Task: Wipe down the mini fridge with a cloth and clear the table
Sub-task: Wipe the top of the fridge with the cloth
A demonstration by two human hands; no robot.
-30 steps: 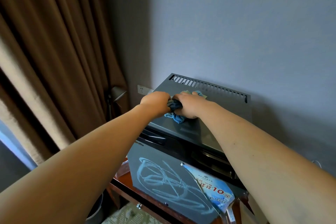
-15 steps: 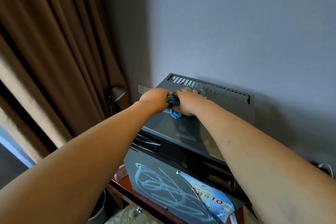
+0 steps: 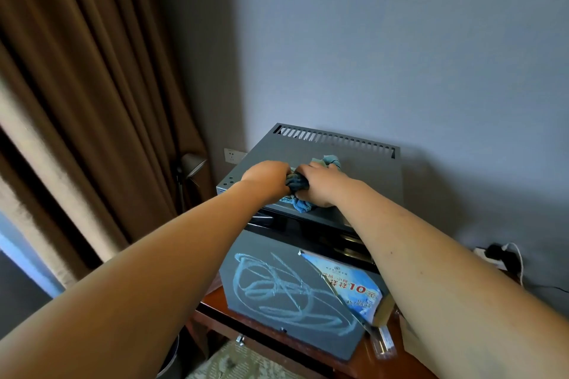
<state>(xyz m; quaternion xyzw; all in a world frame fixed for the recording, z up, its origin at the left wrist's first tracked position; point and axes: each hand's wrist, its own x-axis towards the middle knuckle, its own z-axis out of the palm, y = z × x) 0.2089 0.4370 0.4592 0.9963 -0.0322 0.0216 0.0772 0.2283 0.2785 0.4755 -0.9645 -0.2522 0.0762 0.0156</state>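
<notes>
Both arms are stretched forward over the top of the mini fridge point(image 3: 363, 175), which stands on a wooden table point(image 3: 215, 301) against the wall. The bunched blue cloth point(image 3: 300, 204) is gripped between the left hand point(image 3: 266, 177) and the right hand point(image 3: 320, 184), the fingers curled round it and the knuckles turned up. The fingertips are hidden under the hands, and most of the cloth is covered by them
</notes>
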